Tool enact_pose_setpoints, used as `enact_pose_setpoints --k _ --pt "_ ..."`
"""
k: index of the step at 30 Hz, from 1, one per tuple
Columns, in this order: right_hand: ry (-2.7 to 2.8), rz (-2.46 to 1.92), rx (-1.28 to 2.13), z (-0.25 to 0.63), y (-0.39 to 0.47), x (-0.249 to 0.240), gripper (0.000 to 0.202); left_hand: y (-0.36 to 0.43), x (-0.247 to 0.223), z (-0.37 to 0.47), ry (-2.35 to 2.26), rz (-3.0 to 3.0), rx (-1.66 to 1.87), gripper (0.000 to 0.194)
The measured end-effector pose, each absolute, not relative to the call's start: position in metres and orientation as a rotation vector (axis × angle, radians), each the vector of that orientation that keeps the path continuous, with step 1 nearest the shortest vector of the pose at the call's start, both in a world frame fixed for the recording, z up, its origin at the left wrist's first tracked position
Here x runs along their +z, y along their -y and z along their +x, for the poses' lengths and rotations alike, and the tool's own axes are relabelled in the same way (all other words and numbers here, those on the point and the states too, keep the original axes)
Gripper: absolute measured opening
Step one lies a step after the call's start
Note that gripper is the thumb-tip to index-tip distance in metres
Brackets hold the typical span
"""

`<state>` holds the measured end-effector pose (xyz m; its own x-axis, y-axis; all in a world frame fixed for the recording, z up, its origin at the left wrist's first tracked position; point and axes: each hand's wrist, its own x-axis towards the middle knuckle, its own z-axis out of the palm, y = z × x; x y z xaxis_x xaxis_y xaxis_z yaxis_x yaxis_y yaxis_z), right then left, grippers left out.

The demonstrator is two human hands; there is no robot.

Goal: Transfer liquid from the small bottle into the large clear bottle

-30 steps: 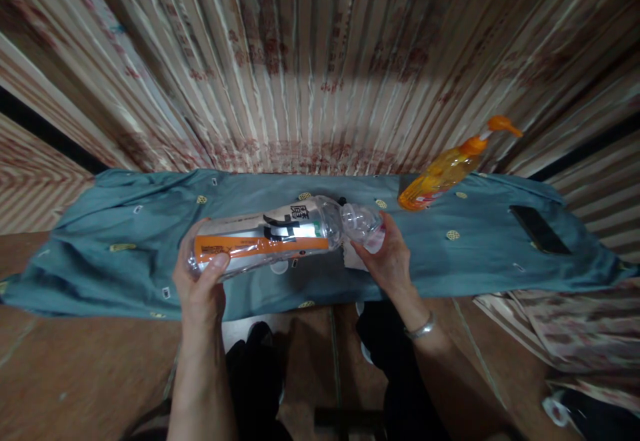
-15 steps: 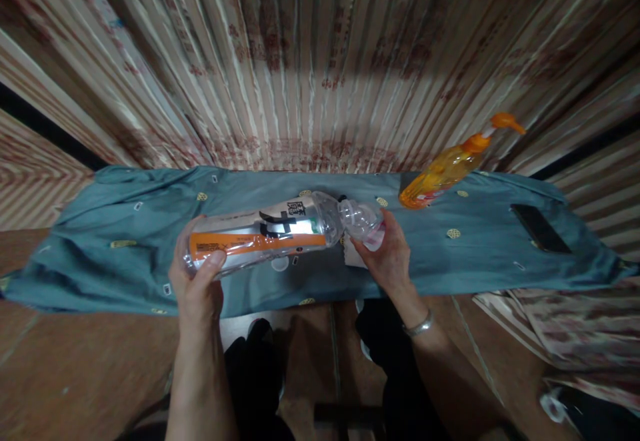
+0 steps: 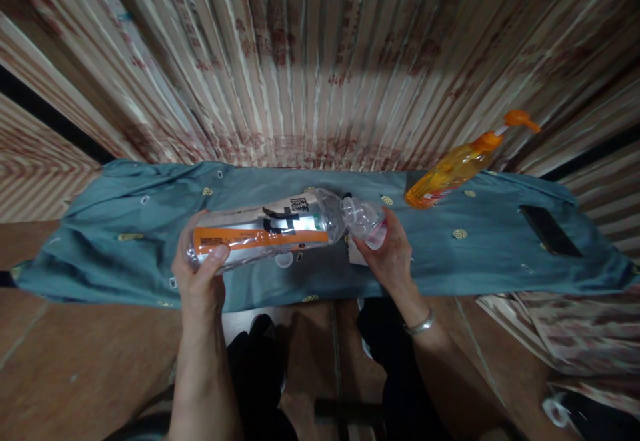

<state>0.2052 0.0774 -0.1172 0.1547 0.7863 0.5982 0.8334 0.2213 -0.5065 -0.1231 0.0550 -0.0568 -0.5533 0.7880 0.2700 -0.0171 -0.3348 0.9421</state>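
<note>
My left hand (image 3: 203,264) grips the base end of a large clear plastic bottle (image 3: 265,227) with a silver and orange label. It lies nearly level, its neck pointing right and slightly up. In my right hand (image 3: 390,251) is a smaller clear plastic bottle (image 3: 363,219), its mouth turned left against the large bottle's mouth. My fingers partly hide its lower end. Whether any liquid is passing between them, I cannot tell. A white cap (image 3: 284,259) lies on the cloth below the large bottle. Something pale and flat (image 3: 356,253) shows under my right hand.
A teal patterned cloth (image 3: 430,271) covers the long table. At the back right stands an orange pump bottle (image 3: 450,171). A dark phone (image 3: 550,230) lies at the right end. Striped curtains (image 3: 310,61) hang behind the table.
The view has shifted a little, so most things appear slightly further right. Both hands keep their hold, and the two bottles stay mouth to mouth.
</note>
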Motion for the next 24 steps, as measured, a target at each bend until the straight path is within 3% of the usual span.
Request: enact_pose_setpoints --k 24 --pt "1.609 -1.562 -0.033 0.2065 -0.0778 -0.1197 0.082 -0.0548 -0.058 -0.1244 -1.361 1.062 1.918 0.07"
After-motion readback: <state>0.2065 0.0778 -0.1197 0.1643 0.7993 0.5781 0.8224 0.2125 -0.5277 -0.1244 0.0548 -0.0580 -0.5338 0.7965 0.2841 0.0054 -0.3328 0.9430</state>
